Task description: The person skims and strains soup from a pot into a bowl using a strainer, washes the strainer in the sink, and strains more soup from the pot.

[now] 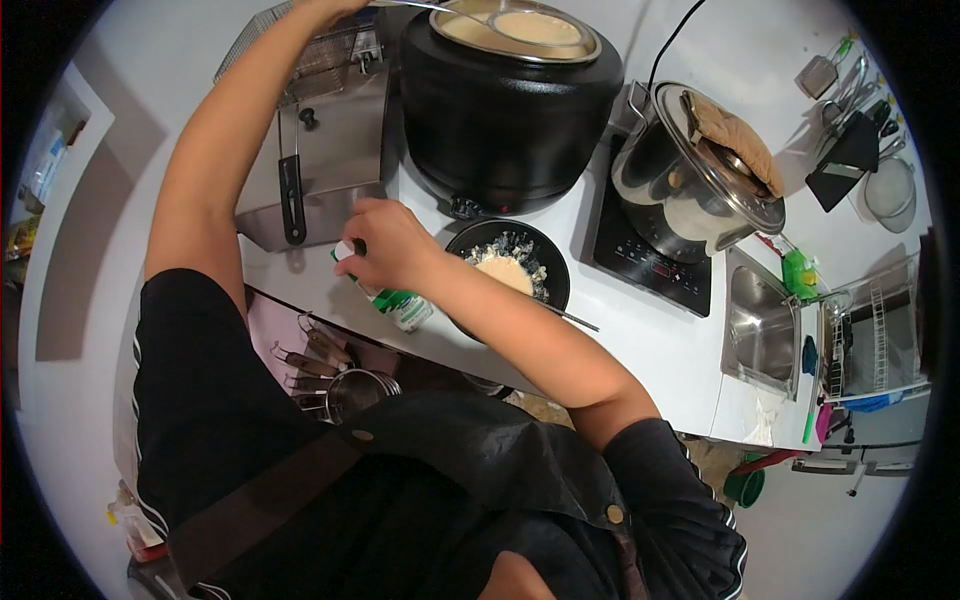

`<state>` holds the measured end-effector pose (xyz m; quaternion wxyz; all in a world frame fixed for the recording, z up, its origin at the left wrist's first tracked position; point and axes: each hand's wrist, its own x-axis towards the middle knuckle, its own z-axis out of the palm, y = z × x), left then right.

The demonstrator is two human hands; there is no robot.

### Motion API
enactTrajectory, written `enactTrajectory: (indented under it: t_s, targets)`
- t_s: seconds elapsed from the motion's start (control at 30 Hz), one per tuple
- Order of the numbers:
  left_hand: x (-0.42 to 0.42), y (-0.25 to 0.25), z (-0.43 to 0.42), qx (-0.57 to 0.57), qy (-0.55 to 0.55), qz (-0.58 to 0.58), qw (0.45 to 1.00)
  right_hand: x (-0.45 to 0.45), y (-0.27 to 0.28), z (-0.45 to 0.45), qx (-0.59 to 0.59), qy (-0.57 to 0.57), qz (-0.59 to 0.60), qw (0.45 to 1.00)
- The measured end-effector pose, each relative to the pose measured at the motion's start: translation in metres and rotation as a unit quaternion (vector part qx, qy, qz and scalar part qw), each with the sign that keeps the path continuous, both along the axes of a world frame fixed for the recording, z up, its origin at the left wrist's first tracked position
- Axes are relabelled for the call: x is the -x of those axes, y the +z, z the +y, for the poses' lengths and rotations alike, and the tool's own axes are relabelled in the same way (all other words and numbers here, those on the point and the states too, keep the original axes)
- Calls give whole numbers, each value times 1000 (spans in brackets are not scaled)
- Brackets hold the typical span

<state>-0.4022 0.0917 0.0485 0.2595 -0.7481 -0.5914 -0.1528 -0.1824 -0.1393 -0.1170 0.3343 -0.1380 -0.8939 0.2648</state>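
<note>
At the top edge, my left hand [335, 4] is closed on the handle of a ladle [538, 28], and its fingers are partly cut off by the frame. The ladle's round bowl is full of a creamy, pale liquid, over the open black soup kettle [510, 120], which holds the same liquid. My right hand [390, 245] is closed around the top of a green and white carton [405, 312], which leans on the counter. Right of it sits a black bowl [560, 265] with creamy liquid and white crumbly bits; a thin utensil handle [575, 320] sticks out.
A steel fryer [330, 150] with wire baskets stands left of the kettle. To the right, a lidded steel pot [640, 190] with a brown cloth [735, 140] sits on an induction cooktop [680, 290]. Beyond are a sink [760, 320] and hanging strainers [888, 190].
</note>
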Motion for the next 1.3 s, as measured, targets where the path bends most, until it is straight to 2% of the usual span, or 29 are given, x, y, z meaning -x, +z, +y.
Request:
enactTrajectory:
  t_s: [0.03, 0.07, 0.13, 0.17, 0.23, 0.37, 0.47, 0.5, 0.57, 0.67, 0.7, 0.77, 0.8, 0.87, 0.93, 0.97, 1.1, 1.17, 1.23, 1.3]
  targets:
    - [-1, -1, 0, -58, -60, -62, 995, -1, 2, -4, 26, -24, -9, 999]
    - [-1, -2, 0, -58, -60, -61, 995, -1, 3, -8, 53, -48, -18, 997]
    - [-3, -2, -1, -32, 7, -77, 997, -2, 4, -12, 28, -58, 15, 998]
    - [-4, -1, 0, -32, 6, -77, 997, -3, 4, -12, 3, -68, 45, 997]
    - [-6, 3, -1, 36, 72, -27, 996, -1, 4, -11, -6, -50, 49, 998]
    - [-12, 7, -9, 28, 53, -13, 998, 6, 0, -8, 12, -16, 33, 999]
    - [-8, 6, -8, 8, 43, -55, 998, 8, -1, -7, 3, -17, 50, 999]
    - [-4, 4, -5, -22, 1, -50, 999, 9, 0, -6, 2, -17, 51, 999]
    - [4, -1, 3, -51, -42, -45, 997, 11, 1, -3, -16, 9, 26, 999]
    - [2, 3, -2, -53, -12, -52, 997, 12, 7, -1, -49, 20, -24, 998]
    - [-5, 7, -12, -22, 23, -62, 998, 13, 10, 0, -49, 21, -23, 998]
    - [-13, 13, -21, 8, 58, -73, 996, 14, 13, 0, -85, -9, -111, 990]
    - [-13, 14, -21, 20, 75, -76, 994, 14, 12, -3, -85, -8, -111, 990]
    - [-12, 16, -22, 30, 93, -80, 992, 14, 10, -12, -132, -93, -87, 983]
    - [-4, 14, -14, 37, 69, -8, 997, 11, 18, -15, -120, -89, -129, 980]
    - [-1, 13, -10, 36, 69, -8, 997, 10, 23, -15, -110, -85, -169, 976]
    - [-3, 14, -13, 17, 70, -38, 997, 5, 28, -18, -116, -85, -152, 978]
    - [-10, 15, -16, 25, 76, -46, 996, 11, 22, -16, -110, -52, -181, 976]
    - [-8, 15, -15, 10, 44, -30, 999, 16, 27, -18, -94, -58, -200, 974]
    - [-9, 13, -14, 18, 65, -41, 997, 17, 28, -20, -79, -61, -217, 971]
